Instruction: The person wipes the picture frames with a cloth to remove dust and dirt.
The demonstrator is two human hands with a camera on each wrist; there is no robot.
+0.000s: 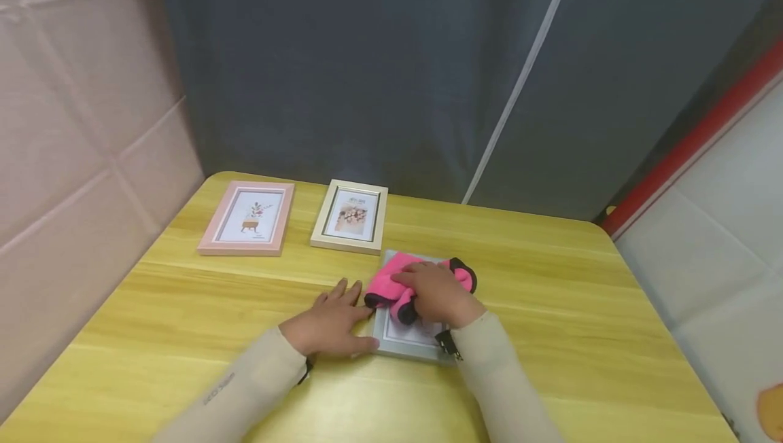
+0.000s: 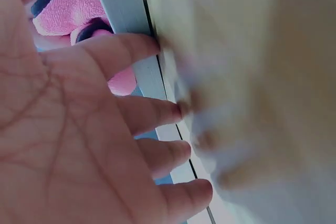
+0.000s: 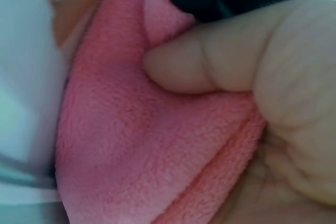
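Note:
A light grey-blue picture frame (image 1: 404, 349) lies flat on the table, its upper part covered by a bunched pink cloth (image 1: 388, 282) with black edging. My right hand (image 1: 436, 293) grips this cloth and presses it against the frame's front. In the right wrist view the thumb sinks into the folds of the fluffy cloth (image 3: 126, 129). Spread beside the frame's left edge is my left hand (image 1: 333, 324), with its thumb and index fingertips right at that edge. The left wrist view shows the palm and straight fingers (image 2: 149, 114) along the frame's side (image 2: 123, 9).
Two more picture frames lie farther back on the wooden table (image 1: 538, 280): a pink one (image 1: 211, 239) at left and a cream-gold one (image 1: 318, 229) nearer the middle. A dark grey panel (image 1: 342, 76) stands behind the table, with pale walls at both sides.

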